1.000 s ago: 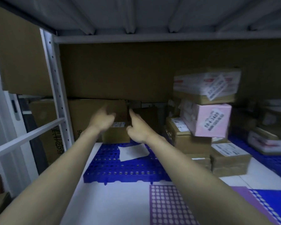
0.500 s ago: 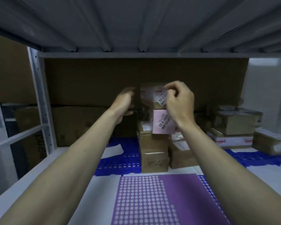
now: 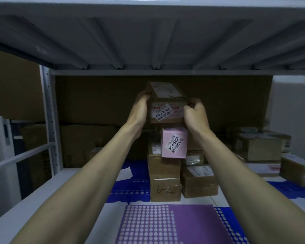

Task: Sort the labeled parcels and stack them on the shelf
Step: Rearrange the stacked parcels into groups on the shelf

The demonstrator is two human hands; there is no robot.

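parcel storeroom; grey metal shelving [image 3: 148,73]; stacked labelled cardboard parcels [image 3: 165,178]; blue plastic pallet mats [image 3: 132,189]

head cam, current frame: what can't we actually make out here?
- Fingertips of left hand and right hand: behind the held parcels, head view.
- Whether the held parcels rest on the pink parcel: cannot tell; the hands cover the gap.
- Small print under 58-4-3405 on the pink parcel's label: too small.
- Parcels at right: dark, blurred, labels unreadable.
- Brown box: cut off by the right edge.
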